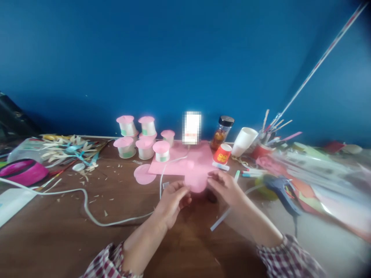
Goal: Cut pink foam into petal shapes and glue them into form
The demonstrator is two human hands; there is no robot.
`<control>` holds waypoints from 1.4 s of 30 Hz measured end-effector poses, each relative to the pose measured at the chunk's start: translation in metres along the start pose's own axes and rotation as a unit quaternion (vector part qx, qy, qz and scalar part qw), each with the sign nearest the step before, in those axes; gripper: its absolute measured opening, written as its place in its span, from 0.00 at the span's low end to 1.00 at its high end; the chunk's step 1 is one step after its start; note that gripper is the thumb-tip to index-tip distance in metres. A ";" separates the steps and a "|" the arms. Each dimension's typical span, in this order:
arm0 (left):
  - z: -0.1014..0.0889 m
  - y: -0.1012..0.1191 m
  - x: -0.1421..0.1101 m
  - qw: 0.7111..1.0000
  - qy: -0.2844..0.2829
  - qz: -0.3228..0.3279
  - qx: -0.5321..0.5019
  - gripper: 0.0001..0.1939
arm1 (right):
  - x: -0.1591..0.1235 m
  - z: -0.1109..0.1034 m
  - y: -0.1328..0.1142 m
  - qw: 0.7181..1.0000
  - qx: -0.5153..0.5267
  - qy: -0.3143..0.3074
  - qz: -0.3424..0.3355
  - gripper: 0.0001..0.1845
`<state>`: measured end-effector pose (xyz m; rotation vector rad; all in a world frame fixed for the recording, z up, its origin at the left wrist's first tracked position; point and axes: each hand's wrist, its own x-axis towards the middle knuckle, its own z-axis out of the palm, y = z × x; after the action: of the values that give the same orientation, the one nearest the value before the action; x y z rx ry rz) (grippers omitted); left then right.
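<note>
A pink paper piece with a rounded lower edge [196,182] is held up in front of me, its upper part blending into the pink sheet [174,164] behind. My left hand [175,196] pinches its left edge between thumb and fingers. At its right edge, the fingers of my right hand [226,186] are closed on it too. Left of the sheet lies a separate pink paper disc [145,174]. Several small white cups, such as this one [162,155], stand behind with pink discs on top, some stacked two high.
A glue gun [285,193] lies at right, near plastic-wrapped sheets [324,181]. A red paper cup [222,153], dark-lidded jar [222,133] and white cup [244,141] stand behind. A white cable [116,223] crosses the left side, near wood strips [72,148] and a magenta pouch [24,172].
</note>
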<state>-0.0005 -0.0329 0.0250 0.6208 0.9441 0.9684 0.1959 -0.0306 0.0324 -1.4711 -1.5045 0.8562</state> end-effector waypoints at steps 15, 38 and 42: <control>-0.008 -0.003 -0.013 0.996 0.031 0.024 0.081 0.17 | 0.052 -0.027 0.017 0.849 -0.525 0.025 0.046 0.13; -0.027 -0.012 -0.023 0.759 0.015 0.231 0.608 0.05 | -0.039 -0.002 -0.026 0.975 0.190 -0.077 0.085 0.16; -0.024 -0.006 -0.026 0.678 -0.009 0.204 0.706 0.07 | -0.048 0.004 -0.032 0.992 0.081 -0.094 0.028 0.09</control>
<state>-0.0257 -0.0580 0.0183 2.2290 1.4946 0.3971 0.1763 -0.0802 0.0546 -1.3485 -1.4972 1.1497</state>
